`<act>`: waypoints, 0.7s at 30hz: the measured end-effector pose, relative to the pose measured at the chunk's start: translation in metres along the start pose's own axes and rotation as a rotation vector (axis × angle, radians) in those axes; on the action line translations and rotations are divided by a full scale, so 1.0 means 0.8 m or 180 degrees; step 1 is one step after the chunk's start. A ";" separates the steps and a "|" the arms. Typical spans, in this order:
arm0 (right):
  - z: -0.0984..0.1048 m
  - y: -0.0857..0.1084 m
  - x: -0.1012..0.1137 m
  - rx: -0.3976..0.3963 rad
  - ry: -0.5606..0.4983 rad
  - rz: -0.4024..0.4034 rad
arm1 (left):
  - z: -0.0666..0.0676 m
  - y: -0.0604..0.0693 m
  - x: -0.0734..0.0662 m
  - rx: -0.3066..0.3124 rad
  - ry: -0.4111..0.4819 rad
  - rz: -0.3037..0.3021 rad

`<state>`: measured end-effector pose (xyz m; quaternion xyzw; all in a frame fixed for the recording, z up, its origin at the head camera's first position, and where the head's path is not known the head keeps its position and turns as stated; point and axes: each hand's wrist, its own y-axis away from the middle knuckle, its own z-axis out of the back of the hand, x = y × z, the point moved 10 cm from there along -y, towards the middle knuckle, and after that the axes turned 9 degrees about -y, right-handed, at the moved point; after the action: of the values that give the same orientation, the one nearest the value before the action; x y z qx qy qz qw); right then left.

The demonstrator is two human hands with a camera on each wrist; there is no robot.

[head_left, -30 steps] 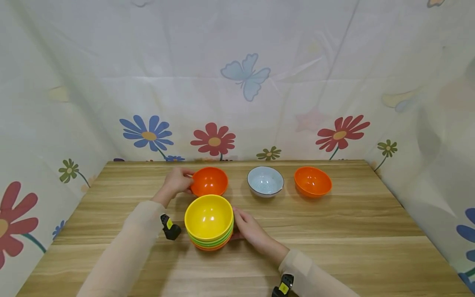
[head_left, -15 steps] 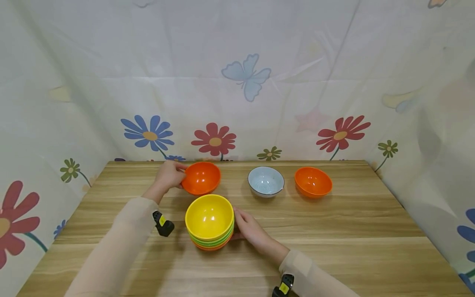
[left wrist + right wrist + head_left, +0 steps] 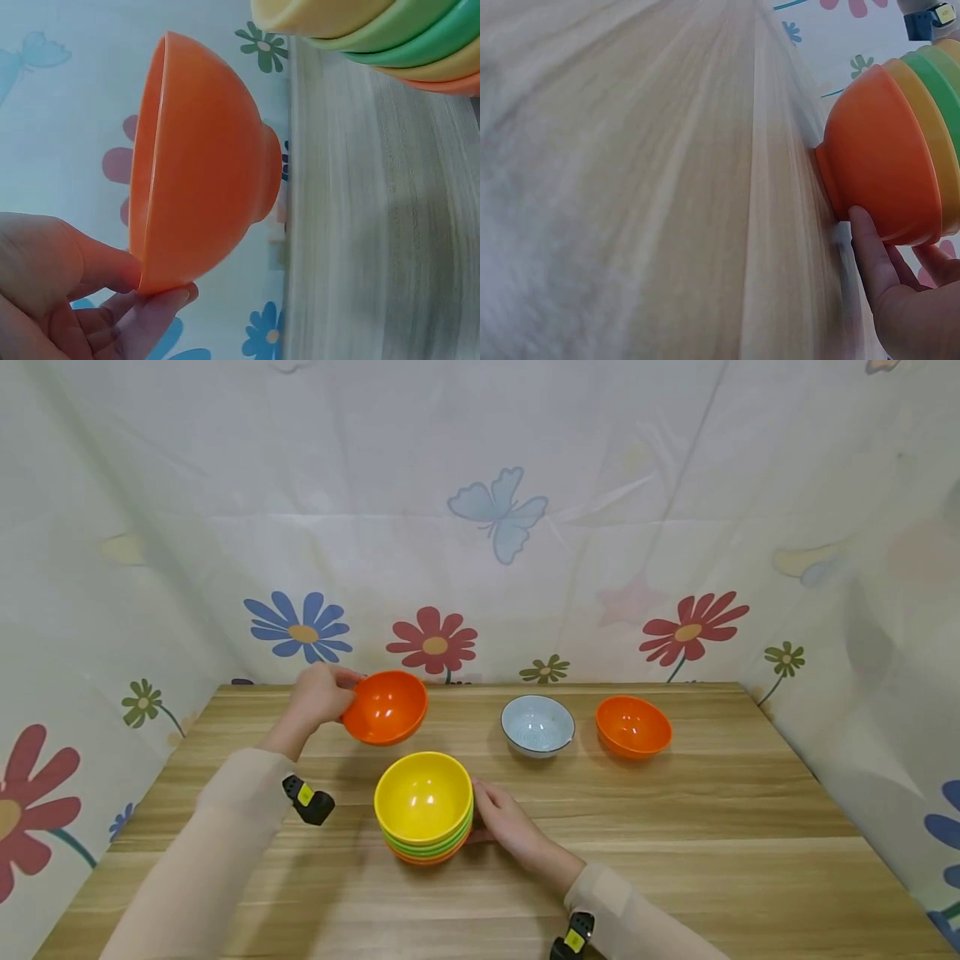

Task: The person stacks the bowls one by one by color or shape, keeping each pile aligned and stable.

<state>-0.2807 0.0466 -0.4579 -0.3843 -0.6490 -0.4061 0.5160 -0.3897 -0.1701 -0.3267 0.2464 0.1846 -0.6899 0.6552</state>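
My left hand (image 3: 318,695) pinches the left rim of an orange bowl (image 3: 385,707), held above the table behind the stack. In the left wrist view the thumb is at the rim of this orange bowl (image 3: 202,165) and the fingers of the left hand (image 3: 82,292) lie under its side. A stack of nested bowls, yellow (image 3: 423,799) on top with green and orange below, stands on the table. My right hand (image 3: 517,831) rests against the stack's right side; in the right wrist view the fingers of the right hand (image 3: 915,300) touch the lowest orange bowl (image 3: 881,157).
A light blue bowl (image 3: 537,727) with a dark rim stands right of the stack near the back of the wooden table (image 3: 675,877). Farther right is another orange bowl (image 3: 633,728). A flowered cloth (image 3: 375,543) hangs behind the table.
The left hand has moved left, back and upward with the orange bowl, away from behind the stack. The right hand and the stack have stayed in place.
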 end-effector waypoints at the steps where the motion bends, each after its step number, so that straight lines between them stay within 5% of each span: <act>1: 0.000 0.000 0.000 0.0002 0.0003 0.0000 | 0.003 0.002 -0.002 0.0004 -0.0053 -0.0007; 8: 0.000 0.001 0.001 -0.0003 -0.0012 -0.0017 | 0.013 0.013 -0.013 0.0000 -0.0373 0.0028; 21: -0.001 0.002 0.001 0.0054 0.0032 -0.0029 | 0.024 0.030 -0.046 -0.0084 -0.0678 -0.0280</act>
<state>-0.2793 0.0462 -0.4572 -0.3749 -0.6516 -0.4048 0.5205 -0.3670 -0.1529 -0.2879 0.1546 0.1336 -0.7377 0.6434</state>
